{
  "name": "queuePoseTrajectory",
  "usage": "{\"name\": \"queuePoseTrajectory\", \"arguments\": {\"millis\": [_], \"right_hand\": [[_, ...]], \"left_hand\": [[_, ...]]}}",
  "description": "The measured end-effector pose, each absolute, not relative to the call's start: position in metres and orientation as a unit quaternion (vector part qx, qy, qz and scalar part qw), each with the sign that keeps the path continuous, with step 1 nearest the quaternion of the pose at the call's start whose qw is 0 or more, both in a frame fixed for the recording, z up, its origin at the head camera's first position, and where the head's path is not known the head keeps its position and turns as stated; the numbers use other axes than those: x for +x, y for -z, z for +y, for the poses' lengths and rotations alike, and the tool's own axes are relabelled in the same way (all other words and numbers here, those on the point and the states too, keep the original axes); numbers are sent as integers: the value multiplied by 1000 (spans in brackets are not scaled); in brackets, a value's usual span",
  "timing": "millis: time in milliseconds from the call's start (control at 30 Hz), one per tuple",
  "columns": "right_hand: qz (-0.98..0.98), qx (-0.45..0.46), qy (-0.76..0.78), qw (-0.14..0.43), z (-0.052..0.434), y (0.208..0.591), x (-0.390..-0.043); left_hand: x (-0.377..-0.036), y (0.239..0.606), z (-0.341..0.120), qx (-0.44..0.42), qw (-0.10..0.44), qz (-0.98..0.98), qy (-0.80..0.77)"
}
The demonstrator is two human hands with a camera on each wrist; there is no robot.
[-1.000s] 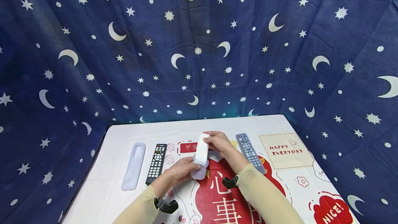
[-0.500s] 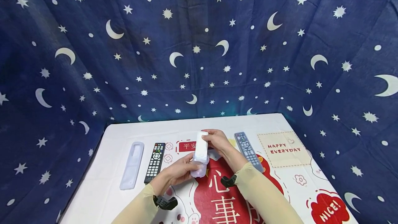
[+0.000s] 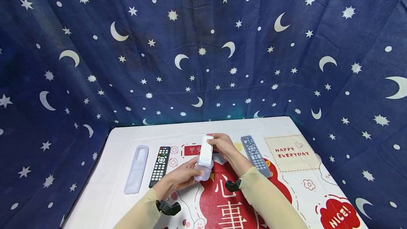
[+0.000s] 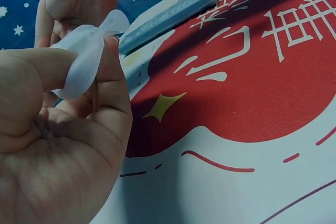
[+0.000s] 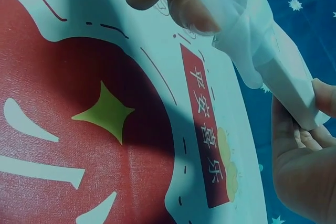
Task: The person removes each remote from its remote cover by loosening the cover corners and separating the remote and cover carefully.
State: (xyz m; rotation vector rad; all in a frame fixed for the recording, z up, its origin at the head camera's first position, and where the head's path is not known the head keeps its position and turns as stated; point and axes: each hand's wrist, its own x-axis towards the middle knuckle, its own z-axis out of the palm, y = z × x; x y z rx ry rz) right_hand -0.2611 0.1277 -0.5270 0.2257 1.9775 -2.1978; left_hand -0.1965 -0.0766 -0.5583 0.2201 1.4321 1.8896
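Over the table's middle, my right hand holds the upper end of a white remote control, thumb on its face. The remote's lower end sits in the mouth of a translucent silicone cover. My left hand pinches that cover, thumb on the near side. In the left wrist view the soft cover bends between thumb and fingers. The right wrist view has the cover wrapped around one end of the remote, with its other end in my right fingers.
Left of the hands lie a black remote control and another translucent cover. At the right rests a blue-grey remote control in a clear cover. The printed tablecloth reaches a starry blue curtain behind.
Both hands stay nearly in place around the remote and cover. My left thumb has shifted slightly lower on the cover.
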Motion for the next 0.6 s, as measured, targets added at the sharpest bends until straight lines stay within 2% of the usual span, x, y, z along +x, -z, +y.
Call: {"name": "queuePoseTrajectory", "arguments": {"millis": [600], "right_hand": [[674, 95, 727, 89, 126, 534, -264]], "left_hand": [[-193, 562, -73, 104, 358, 549, -749]]}}
